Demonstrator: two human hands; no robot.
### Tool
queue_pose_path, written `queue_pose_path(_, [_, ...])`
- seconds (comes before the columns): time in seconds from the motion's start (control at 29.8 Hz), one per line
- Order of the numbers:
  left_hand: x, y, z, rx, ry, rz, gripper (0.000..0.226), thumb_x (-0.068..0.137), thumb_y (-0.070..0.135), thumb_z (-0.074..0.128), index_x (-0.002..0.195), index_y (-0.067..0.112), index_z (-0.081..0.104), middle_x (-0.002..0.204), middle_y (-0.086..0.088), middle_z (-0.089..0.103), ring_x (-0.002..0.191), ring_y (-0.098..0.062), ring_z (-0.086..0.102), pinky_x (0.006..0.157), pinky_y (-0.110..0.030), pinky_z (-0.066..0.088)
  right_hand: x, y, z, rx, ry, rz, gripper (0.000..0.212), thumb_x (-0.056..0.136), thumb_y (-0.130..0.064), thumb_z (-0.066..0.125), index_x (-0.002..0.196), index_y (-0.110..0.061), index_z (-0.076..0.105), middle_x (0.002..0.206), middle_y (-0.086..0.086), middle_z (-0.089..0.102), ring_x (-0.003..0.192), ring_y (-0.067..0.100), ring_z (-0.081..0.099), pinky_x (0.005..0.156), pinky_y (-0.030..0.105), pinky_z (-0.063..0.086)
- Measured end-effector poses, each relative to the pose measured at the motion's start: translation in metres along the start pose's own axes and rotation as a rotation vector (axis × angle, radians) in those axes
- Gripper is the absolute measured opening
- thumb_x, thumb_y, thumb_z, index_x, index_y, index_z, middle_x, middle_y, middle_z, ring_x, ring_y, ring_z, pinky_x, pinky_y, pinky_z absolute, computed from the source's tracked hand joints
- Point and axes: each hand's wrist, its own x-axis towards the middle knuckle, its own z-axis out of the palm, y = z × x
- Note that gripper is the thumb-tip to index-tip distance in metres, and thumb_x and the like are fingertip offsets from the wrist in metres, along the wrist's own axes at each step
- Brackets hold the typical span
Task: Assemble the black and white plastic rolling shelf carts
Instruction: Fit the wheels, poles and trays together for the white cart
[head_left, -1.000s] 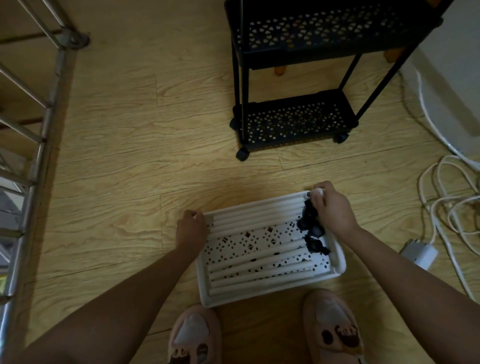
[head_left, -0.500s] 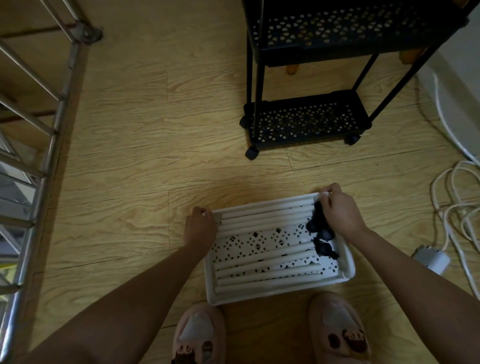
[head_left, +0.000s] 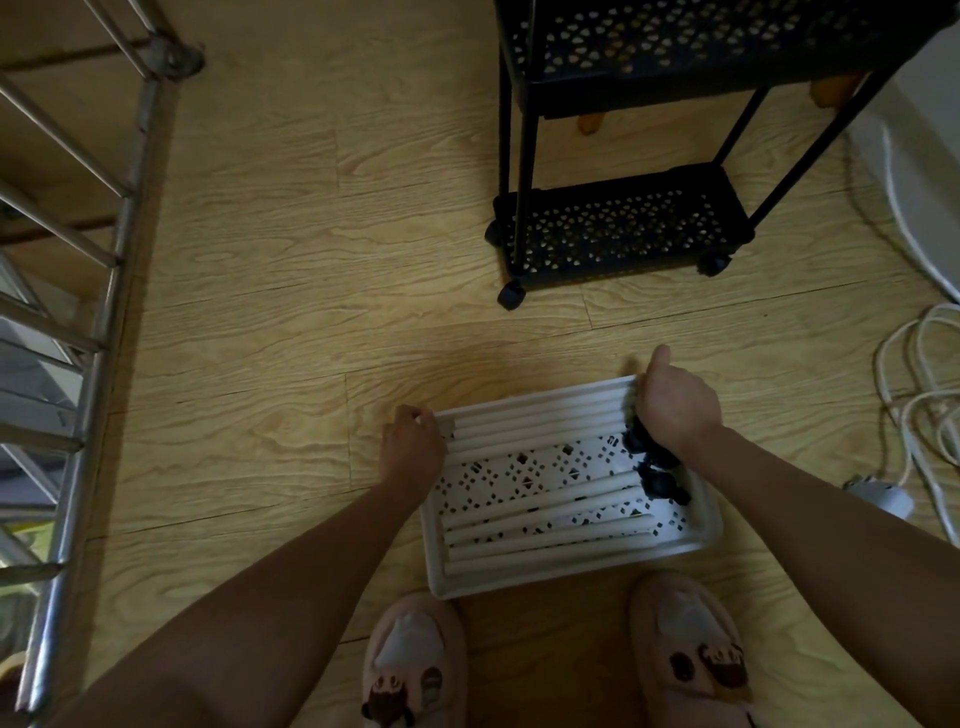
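A: What's the room like?

B: A pale wood-grain plank floor (head_left: 311, 291) in dim light. A metal railing (head_left: 104, 312) runs down the left edge, and white cables (head_left: 914, 405) coil at the right beside a small white plug block (head_left: 883, 496).

A: Is there room to move?

B: There is a broad stretch of bare floor between the railing and the work. The black cart (head_left: 618, 228) stands upright on its wheels at the far right, well apart from the white tray (head_left: 571, 574). The tray lies flat on the floor just in front of a pair of pink slippers (head_left: 415, 660).

A: What's in the tray?

B: White tubes (head_left: 540, 421) lie lengthwise in two groups, one along the far side and one along the near side, with the tray's perforated bottom showing between them. A cluster of black casters (head_left: 657, 470) sits at the right end, partly under the wrist.

A: And the hands?

B: The left hand (head_left: 410, 452) has its fingers curled over the tray's far left corner and grips the rim. The right hand (head_left: 675, 410) is closed over the far right corner, with the thumb standing up outside the rim. Its fingertips are hidden, so I cannot tell whether they also catch a tube end.
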Motion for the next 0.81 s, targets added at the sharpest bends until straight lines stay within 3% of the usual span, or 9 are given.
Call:
queue_pose_path(0.1, [-0.001,0.0,-0.001,0.051,-0.002,0.029,0.036,0.101,0.029,0.035,0.125,0.006,0.049,0.125,-0.02,0.054,0.111,-0.033,0.052,0.076,-0.03,0.034,0.002,-0.003,0.002,-0.033,-0.004,0.032,0.007,0.095,-0.012,0.035,0.096,-0.013,0.028,0.065,0.001,0.044,0.053,0.014,0.04,0.046,0.03,0.023])
queue_pose_path(0.3, [-0.002,0.002,-0.011,0.195,-0.053,0.084,0.034,0.1,0.025,0.037,0.125,0.008,0.05,0.126,-0.018,0.054,0.11,-0.033,0.053,0.078,-0.032,0.04,0.003,0.0,0.005,-0.004,0.018,0.001,0.008,0.094,-0.01,0.038,0.101,-0.008,0.035,0.091,0.016,0.053,0.067,0.023,0.045,0.056,0.032,0.032])
queue_pose_path(0.4, [-0.001,0.005,-0.018,0.277,-0.092,0.289,0.034,0.099,0.023,0.039,0.127,0.016,0.055,0.137,-0.005,0.048,0.115,-0.027,0.048,0.091,-0.033,0.039,0.0,0.002,0.004,0.023,0.001,-0.024,0.025,0.088,-0.007,0.05,0.111,0.0,0.043,0.111,0.021,0.048,0.084,0.028,0.048,0.065,0.033,0.037])
queue_pose_path(0.47, [-0.002,0.014,-0.02,0.341,-0.138,0.397,0.032,0.097,0.027,0.046,0.126,0.017,0.057,0.131,-0.003,0.047,0.117,-0.024,0.043,0.095,-0.034,0.037,-0.002,0.007,0.004,0.06,0.023,-0.01,0.031,0.083,-0.003,0.057,0.112,0.004,0.048,0.116,0.022,0.045,0.096,0.034,0.05,0.071,0.033,0.038])
queue_pose_path(0.6, [-0.003,0.033,-0.014,0.496,-0.141,0.576,0.026,0.091,0.026,0.056,0.114,0.014,0.06,0.122,-0.006,0.048,0.112,-0.022,0.045,0.093,-0.033,0.037,-0.005,0.019,-0.005,0.217,0.073,0.127,0.024,0.083,0.002,0.057,0.106,0.006,0.053,0.112,0.023,0.05,0.093,0.036,0.054,0.069,0.029,0.036])
queue_pose_path(0.71, [-0.002,0.047,-0.013,0.347,-0.165,0.509,0.029,0.088,0.027,0.064,0.113,0.015,0.06,0.118,-0.005,0.05,0.108,-0.02,0.05,0.085,-0.029,0.041,-0.003,0.024,-0.01,0.289,0.056,0.147,0.018,0.087,0.0,0.053,0.104,0.004,0.051,0.099,0.021,0.056,0.084,0.032,0.054,0.066,0.029,0.037])
queue_pose_path(0.81, [-0.003,0.048,-0.018,0.179,-0.144,0.295,0.044,0.079,0.04,0.073,0.112,0.015,0.058,0.106,0.001,0.054,0.092,-0.012,0.053,0.073,-0.023,0.04,-0.005,0.026,-0.018,0.487,-0.024,0.19,0.012,0.09,-0.004,0.054,0.1,-0.002,0.047,0.085,0.01,0.054,0.066,0.017,0.05,0.053,0.028,0.034])
